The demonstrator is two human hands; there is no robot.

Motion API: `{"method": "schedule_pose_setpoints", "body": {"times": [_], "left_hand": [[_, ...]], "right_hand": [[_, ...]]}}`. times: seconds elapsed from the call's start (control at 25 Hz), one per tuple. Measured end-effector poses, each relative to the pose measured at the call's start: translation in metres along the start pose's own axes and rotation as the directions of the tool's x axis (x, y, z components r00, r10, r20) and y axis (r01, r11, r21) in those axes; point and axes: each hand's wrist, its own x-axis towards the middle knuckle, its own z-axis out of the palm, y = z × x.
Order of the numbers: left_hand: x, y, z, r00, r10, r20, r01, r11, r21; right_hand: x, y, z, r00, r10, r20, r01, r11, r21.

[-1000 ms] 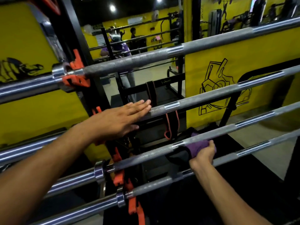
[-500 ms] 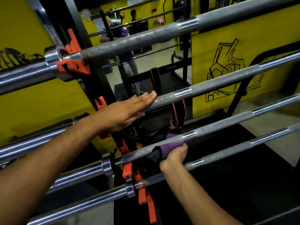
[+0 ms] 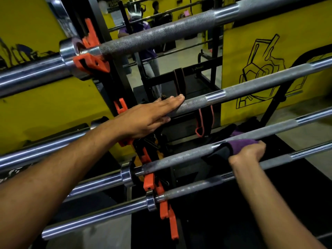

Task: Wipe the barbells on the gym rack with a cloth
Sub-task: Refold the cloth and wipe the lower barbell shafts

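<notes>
The left hand [image 3: 147, 116] lies flat with straight fingers on the second barbell [image 3: 233, 90] of the rack [image 3: 107, 42], while the right hand [image 3: 248, 151] grips a purple cloth [image 3: 239, 143] wrapped round the third barbell [image 3: 179, 157].

L arm reaches fwd from lower left, forearm bare. My left hand [image 3: 149, 117] lies flat, fingers straight and together, palm down, thumb tucked beneath. R arm comes up from lower right, wrist bent. My right hand [image 3: 248, 152] is fisted, knuckles toward me, fingers curled over in a tight grip.
</notes>
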Motion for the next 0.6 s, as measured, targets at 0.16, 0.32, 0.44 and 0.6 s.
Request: {"method": "schedule_pose_setpoints", "body": {"times": [0.16,0.32,0.44,0.6], "left_hand": [[0.0,-0.002,0.003,1.0,-0.009,-0.016,0.009,1.0,0.008],[0.001,-0.003,0.004,1.0,-0.002,-0.013,0.002,1.0,0.003],[0.001,-0.003,0.004,1.0,-0.014,-0.014,0.014,1.0,-0.004],[-0.001,-0.002,0.005,0.999,-0.033,-0.028,0.033,0.999,-0.002]], "right_hand": [[-0.058,0.053,0.001,0.995,0.066,0.069,-0.058,0.992,-0.113],[-0.115,0.12,-0.001,0.913,0.39,0.116,-0.391,0.92,-0.02],[-0.118,0.133,-0.007,0.904,0.412,0.119,-0.395,0.908,-0.14],[-0.066,0.098,-0.007,0.965,0.263,-0.021,-0.264,0.961,-0.084]]}}
